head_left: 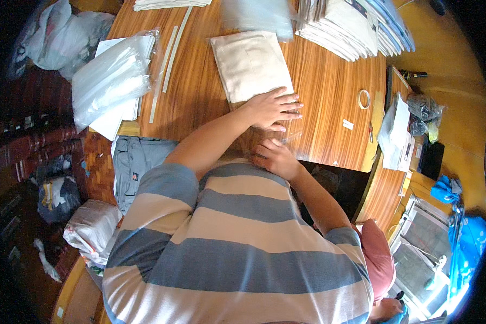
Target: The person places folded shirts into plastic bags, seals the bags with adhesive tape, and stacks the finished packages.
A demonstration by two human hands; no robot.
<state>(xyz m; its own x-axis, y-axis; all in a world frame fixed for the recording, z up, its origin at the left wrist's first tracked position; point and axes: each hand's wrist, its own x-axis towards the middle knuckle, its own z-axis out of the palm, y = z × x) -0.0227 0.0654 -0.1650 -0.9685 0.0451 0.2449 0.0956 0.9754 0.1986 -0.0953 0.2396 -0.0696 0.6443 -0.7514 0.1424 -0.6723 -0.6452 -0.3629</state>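
A folded cream garment (254, 62) lies flat on the wooden table in front of me, inside a clear plastic bag. My left hand (270, 109) rests on its near end, palm down with the fingers stretched out and slightly apart. Closer to my body, at the table's front edge, my right hand (275, 157) is closed, its fingers curled on the loose near end of the bag. A bit of clear plastic shows between the two hands. Just beyond the garment is a pale bluish package (258, 16), smeared by motion.
Stacked folded garments (343, 29) stand at the far right. Clear plastic bags (113, 75) lie on white sheets at the left, beside two thin strips (170, 51). A tape roll (364, 99) sits at the right. Grey trousers (137, 162) hang left of me; another person's red sleeve (375, 254) shows lower right.
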